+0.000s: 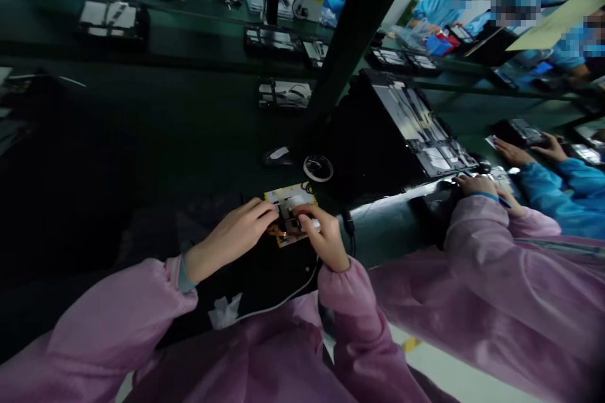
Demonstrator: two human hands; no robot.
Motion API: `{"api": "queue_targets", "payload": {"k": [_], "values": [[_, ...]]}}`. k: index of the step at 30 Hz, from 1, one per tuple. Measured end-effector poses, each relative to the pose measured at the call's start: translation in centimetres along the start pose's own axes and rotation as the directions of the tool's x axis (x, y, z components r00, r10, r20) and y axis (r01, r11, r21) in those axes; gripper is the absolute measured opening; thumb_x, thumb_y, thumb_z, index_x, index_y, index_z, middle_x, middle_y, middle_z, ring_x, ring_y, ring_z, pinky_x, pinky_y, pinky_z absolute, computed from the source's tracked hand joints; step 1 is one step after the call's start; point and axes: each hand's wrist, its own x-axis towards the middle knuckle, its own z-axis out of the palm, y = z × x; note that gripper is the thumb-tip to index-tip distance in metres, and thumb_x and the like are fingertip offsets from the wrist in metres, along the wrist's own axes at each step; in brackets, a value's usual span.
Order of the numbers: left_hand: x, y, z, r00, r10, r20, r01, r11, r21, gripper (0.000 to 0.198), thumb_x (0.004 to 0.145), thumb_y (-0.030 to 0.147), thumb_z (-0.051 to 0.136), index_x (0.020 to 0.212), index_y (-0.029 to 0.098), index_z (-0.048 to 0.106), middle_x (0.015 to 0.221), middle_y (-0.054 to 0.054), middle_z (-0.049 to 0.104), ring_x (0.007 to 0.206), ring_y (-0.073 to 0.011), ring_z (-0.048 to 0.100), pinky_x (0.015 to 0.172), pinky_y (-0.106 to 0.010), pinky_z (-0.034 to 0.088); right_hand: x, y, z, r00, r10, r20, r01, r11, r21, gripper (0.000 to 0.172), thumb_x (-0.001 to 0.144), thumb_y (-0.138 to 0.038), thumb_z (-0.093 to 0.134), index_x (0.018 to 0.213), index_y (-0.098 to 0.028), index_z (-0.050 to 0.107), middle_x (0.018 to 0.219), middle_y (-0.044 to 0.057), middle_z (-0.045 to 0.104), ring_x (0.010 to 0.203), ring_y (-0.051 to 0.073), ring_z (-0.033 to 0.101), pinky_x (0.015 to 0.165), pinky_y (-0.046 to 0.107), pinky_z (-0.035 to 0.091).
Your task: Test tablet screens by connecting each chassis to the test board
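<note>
A small flat electronic assembly with yellow edges, a pale face and dark parts lies on the dark bench in front of me. At its left side is my left hand, fingers bent and drawn together at the edge; what the tips pinch is hidden. An orange flex cable shows just below those fingertips. From the right, my right hand reaches over the assembly with thumb and fingers closed. Something small and white shows by the right thumb, but its kind is unclear.
A white ring and a dark mouse-like object lie beyond the assembly. A stack of black trays with device parts rises to the right. A white cord runs below my hands. Co-workers sit opposite and at my right.
</note>
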Motion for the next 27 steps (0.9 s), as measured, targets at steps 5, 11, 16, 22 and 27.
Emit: {"api": "queue_targets", "payload": {"k": [5, 11, 16, 22, 27], "values": [[-0.3, -0.3, 0.6, 0.989, -0.099, 0.107, 0.095, 0.995, 0.041, 0.032, 0.083, -0.002, 0.042, 0.105, 0.012, 0.059, 0.107, -0.011, 0.059, 0.099, -0.0220, 0.055, 0.090, -0.037, 0.050, 2.2, 1.8, -0.8, 0.984, -0.127, 0.126, 0.147, 0.976, -0.163, 0.030, 0.095, -0.016, 0.039, 0.111, -0.022, 0.063, 0.108, 0.007, 0.068, 0.105, 0.018, 0.062, 0.093, 0.034, 0.050], [-0.3, -0.6, 1.4, 0.989, -0.141, 0.053, 0.142, 0.990, -0.011, 0.025, 0.088, 0.001, 0.040, 0.102, 0.012, 0.059, 0.103, -0.009, 0.059, 0.095, -0.0194, 0.056, 0.091, -0.035, 0.049, 3.1, 4.6, 1.3, 0.909, -0.236, 0.343, 0.362, 0.855, -0.372, 0.043, 0.094, -0.010, 0.037, 0.133, -0.019, 0.054, 0.144, 0.009, 0.048, 0.140, 0.023, 0.034, 0.115, 0.046, 0.033], [0.0, -0.8, 1.8, 0.987, -0.159, 0.030, 0.161, 0.981, -0.108, 0.025, 0.091, 0.003, 0.039, 0.104, 0.014, 0.057, 0.100, -0.007, 0.060, 0.093, -0.0184, 0.057, 0.087, -0.035, 0.051, 2.7, 5.0, 1.2, 0.926, -0.237, 0.294, 0.354, 0.812, -0.463, 0.045, 0.095, -0.011, 0.038, 0.137, -0.019, 0.050, 0.146, 0.011, 0.046, 0.141, 0.024, 0.033, 0.115, 0.048, 0.034], [0.0, -1.0, 2.2, 0.983, -0.181, 0.006, 0.179, 0.963, -0.200, 0.025, 0.091, 0.004, 0.039, 0.103, 0.015, 0.058, 0.102, -0.007, 0.062, 0.094, -0.0179, 0.058, 0.087, -0.035, 0.051, 2.5, 4.5, 1.2, 0.934, -0.248, 0.259, 0.344, 0.822, -0.454, 0.043, 0.093, -0.009, 0.041, 0.132, -0.021, 0.056, 0.141, 0.011, 0.051, 0.138, 0.024, 0.038, 0.114, 0.048, 0.037], [-0.3, -1.0, 2.3, 0.985, -0.175, 0.004, 0.172, 0.962, -0.210, 0.025, 0.092, 0.006, 0.040, 0.105, 0.015, 0.058, 0.105, -0.007, 0.062, 0.098, -0.0180, 0.059, 0.090, -0.035, 0.050, 1.7, 3.8, 1.1, 0.921, -0.253, 0.298, 0.366, 0.826, -0.430, 0.045, 0.087, -0.004, 0.043, 0.124, -0.020, 0.062, 0.137, 0.011, 0.055, 0.136, 0.025, 0.042, 0.111, 0.048, 0.040]]}}
